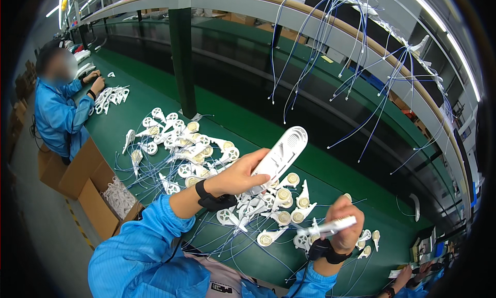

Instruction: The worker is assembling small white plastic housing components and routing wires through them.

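My left hand grips a long white plastic housing with rounded ends, tilted up over the bench; a round grille of small holes shows near its top. Farther right, my right hand is closed on a white plastic part, smeared by motion, so its exact kind is hard to tell. Beneath and between both hands lies a heap of white speaker-like parts with round cream discs and thin blue and white wires. More of the same parts spread out to the left of my left hand.
Wire bundles hang from the rail above the green bench. A dark post stands at the back. At the left are an open carton of white pieces and a co-worker in blue. Another person's hands show lower right.
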A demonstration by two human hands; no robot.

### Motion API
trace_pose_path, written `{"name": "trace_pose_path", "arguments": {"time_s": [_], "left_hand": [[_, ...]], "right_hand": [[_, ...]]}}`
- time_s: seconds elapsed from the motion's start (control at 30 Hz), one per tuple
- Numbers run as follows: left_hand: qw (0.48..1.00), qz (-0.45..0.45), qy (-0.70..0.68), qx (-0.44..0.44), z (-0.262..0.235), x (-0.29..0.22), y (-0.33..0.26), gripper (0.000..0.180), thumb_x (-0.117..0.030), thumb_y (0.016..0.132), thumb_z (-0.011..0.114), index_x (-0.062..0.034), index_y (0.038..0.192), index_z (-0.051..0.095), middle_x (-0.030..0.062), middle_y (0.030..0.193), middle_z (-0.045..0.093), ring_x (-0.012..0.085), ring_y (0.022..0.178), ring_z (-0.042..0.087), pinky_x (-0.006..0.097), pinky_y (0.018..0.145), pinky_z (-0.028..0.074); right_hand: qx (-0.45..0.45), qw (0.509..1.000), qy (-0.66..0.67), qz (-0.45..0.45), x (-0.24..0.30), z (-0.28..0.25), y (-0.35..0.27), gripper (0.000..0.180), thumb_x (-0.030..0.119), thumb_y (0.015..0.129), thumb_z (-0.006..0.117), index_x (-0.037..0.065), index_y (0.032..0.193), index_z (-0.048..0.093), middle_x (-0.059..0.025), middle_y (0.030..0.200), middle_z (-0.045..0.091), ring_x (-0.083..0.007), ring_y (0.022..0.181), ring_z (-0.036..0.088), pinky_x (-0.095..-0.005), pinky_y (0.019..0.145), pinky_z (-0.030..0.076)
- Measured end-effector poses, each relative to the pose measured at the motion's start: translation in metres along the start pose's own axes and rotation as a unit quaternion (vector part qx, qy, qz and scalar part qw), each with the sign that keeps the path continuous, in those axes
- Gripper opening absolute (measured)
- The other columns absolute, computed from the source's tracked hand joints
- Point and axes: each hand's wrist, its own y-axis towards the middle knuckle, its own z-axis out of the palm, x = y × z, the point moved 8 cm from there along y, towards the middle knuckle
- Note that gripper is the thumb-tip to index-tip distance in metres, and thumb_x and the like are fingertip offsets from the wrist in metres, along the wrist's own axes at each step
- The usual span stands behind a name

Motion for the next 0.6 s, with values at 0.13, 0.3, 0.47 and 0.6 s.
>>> {"name": "trace_pose_path", "arguments": {"time_s": [0.13, 0.3, 0.47, 0.6], "left_hand": [[1.000, -0.014, -0.002, 0.023, 0.010, 0.004, 0.002, 0.048, -0.007, 0.088, 0.060, 0.0028, 0.132, 0.042, 0.0096, 0.118, 0.059, 0.0133, 0.107, 0.056, 0.029, 0.093, 0.044], [0.999, 0.000, 0.013, 0.036, 0.014, 0.004, 0.004, 0.046, -0.010, 0.088, 0.060, 0.0019, 0.130, 0.044, 0.0085, 0.112, 0.061, 0.0124, 0.103, 0.056, 0.029, 0.090, 0.045], [0.993, 0.004, 0.081, 0.081, 0.027, 0.013, 0.003, 0.042, -0.013, 0.090, 0.058, 0.0013, 0.127, 0.046, 0.0105, 0.108, 0.061, 0.0167, 0.100, 0.058, 0.031, 0.087, 0.046], [0.986, 0.015, 0.133, 0.096, 0.034, 0.011, 0.001, 0.038, -0.014, 0.089, 0.057, 0.0005, 0.123, 0.047, 0.0154, 0.102, 0.064, 0.0224, 0.095, 0.064, 0.034, 0.082, 0.049]], "right_hand": [[0.070, 0.910, 0.393, -0.108, 0.032, 0.001, -0.006, 0.018, 0.013, 0.090, 0.059, -0.004, 0.090, 0.052, -0.0189, 0.082, 0.054, -0.0210, 0.051, 0.057, -0.0283, 0.036, 0.051], [0.078, 0.892, 0.416, -0.160, 0.048, -0.008, -0.005, 0.018, 0.011, 0.094, 0.050, -0.006, 0.094, 0.049, -0.0194, 0.083, 0.053, -0.0257, 0.053, 0.060, -0.0385, 0.038, 0.055], [0.005, 0.974, -0.225, -0.014, 0.013, 0.006, 0.007, 0.021, 0.004, 0.078, 0.068, -0.006, 0.095, 0.065, -0.0134, 0.082, 0.064, -0.0203, 0.068, 0.061, -0.0283, 0.063, 0.049], [-0.009, 0.953, -0.286, 0.098, -0.013, 0.009, 0.016, 0.032, 0.004, 0.079, 0.070, -0.007, 0.108, 0.064, -0.0108, 0.089, 0.064, -0.0167, 0.080, 0.060, -0.0246, 0.071, 0.047]]}}
